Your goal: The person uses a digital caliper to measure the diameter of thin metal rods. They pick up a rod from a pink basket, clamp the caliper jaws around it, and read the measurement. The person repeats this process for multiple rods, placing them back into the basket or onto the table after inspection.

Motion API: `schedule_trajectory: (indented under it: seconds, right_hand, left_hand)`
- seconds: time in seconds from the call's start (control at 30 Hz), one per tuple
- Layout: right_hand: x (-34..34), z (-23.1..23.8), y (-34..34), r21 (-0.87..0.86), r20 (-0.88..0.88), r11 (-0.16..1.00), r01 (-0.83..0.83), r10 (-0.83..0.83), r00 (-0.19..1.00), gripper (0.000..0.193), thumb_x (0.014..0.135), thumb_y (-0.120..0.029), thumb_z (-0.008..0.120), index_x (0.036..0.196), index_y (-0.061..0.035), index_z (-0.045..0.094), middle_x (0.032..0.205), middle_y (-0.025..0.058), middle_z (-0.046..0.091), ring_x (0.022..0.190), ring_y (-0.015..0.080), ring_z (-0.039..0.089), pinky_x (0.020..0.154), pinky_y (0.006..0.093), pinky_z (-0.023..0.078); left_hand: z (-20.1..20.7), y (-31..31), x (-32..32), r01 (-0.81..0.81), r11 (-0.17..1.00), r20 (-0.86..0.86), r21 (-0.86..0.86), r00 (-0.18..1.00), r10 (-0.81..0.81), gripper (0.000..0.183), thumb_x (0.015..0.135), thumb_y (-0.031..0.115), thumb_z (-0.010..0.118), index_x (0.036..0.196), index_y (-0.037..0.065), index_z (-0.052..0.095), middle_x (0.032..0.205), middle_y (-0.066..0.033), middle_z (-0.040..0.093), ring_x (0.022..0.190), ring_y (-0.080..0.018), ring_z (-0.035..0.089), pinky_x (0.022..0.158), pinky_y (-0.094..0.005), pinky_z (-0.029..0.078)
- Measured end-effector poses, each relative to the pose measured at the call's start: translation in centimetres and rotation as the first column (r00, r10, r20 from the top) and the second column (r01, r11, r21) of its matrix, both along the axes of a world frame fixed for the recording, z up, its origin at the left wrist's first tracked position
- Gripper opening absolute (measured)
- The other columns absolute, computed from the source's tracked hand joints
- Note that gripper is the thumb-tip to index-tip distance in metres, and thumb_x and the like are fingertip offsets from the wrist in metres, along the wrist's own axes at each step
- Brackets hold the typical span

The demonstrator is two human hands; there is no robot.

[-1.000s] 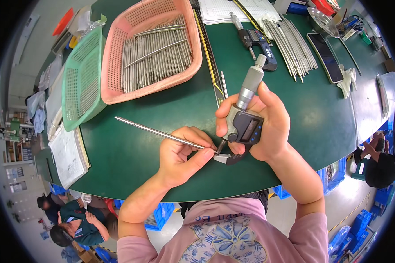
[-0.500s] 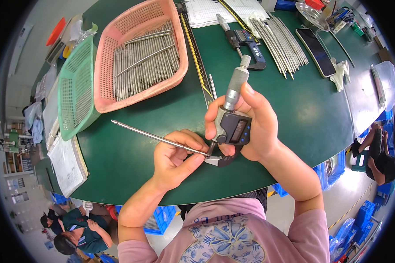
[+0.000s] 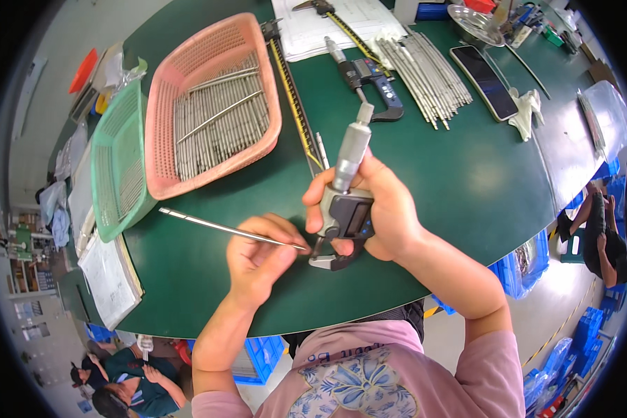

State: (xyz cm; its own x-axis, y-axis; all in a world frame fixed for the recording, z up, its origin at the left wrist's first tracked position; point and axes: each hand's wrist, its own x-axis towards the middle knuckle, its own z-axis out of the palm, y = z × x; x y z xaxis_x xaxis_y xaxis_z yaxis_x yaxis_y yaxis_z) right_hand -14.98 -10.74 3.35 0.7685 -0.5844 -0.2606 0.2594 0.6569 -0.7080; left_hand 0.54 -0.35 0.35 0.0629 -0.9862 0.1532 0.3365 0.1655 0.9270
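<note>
The left hand (image 3: 256, 259) pinches a rod (image 3: 205, 223) slanting up to the left, its lower end close to the micrometer (image 3: 337, 209) in the right hand (image 3: 391, 219). On the green bench (image 3: 467, 188), a pink basket (image 3: 161, 132) of rods (image 3: 219, 129) stands beside a green basket (image 3: 118, 209). Farther right lie a second micrometer (image 3: 364, 68), loose rods (image 3: 428, 80), a phone (image 3: 484, 82) and a white cloth (image 3: 527, 115).

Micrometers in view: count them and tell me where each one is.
2. One micrometer is in the right hand; a second micrometer lies on the green table, beside the fanned metal rods. Others could be hidden in clutter.
</note>
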Motion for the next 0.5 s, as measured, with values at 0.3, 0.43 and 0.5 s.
schedule_trajectory:
  seconds: [0.3, 0.43, 0.5]
  right_hand:
    - [-1.7, 0.9, 0.8, -0.234, 0.417, 0.819, -0.524, 0.571, 0.707, 0.082, 0.082, -0.063, 0.021, 0.094, 0.0099, 0.056, 0.076, 0.0178, 0.061, 0.053, 0.0157, 0.057, 0.039, 0.0203, 0.041]
    - [-1.6, 0.6, 0.4, -0.239, 0.462, 0.833, -0.499, 0.55, 0.696, 0.078, 0.083, -0.062, 0.021, 0.095, 0.0078, 0.056, 0.074, 0.018, 0.06, 0.048, 0.0146, 0.054, 0.038, 0.0206, 0.04]
    - [-1.6, 0.6, 0.0, -0.209, 0.471, 0.865, -0.456, 0.497, 0.729, 0.077, 0.084, -0.061, 0.02, 0.094, 0.0068, 0.056, 0.073, 0.0173, 0.059, 0.045, 0.0139, 0.052, 0.038, 0.0205, 0.04]
  left_hand:
    - [2.8, -5.9, -0.5, 0.282, 0.83, 0.324, 0.481, 0.822, -0.467, 0.026, 0.072, 0.012, 0.067, 0.093, 0.001, 0.054, 0.082, -0.0034, 0.058, 0.076, -0.0103, 0.055, 0.068, -0.0243, 0.046]
    - [4.4, -13.5, -3.8, 0.394, 0.716, 0.326, 0.576, 0.693, -0.643, 0.017, 0.077, 0.013, 0.063, 0.087, 0.002, 0.054, 0.079, -0.0062, 0.059, 0.064, -0.0111, 0.057, 0.058, -0.0236, 0.048]
    - [5.2, -17.0, -5.8, 0.436, 0.653, 0.243, 0.619, 0.684, -0.688, 0.02, 0.077, 0.016, 0.063, 0.089, 0.003, 0.053, 0.081, -0.0059, 0.059, 0.062, -0.0108, 0.058, 0.057, -0.0239, 0.048]
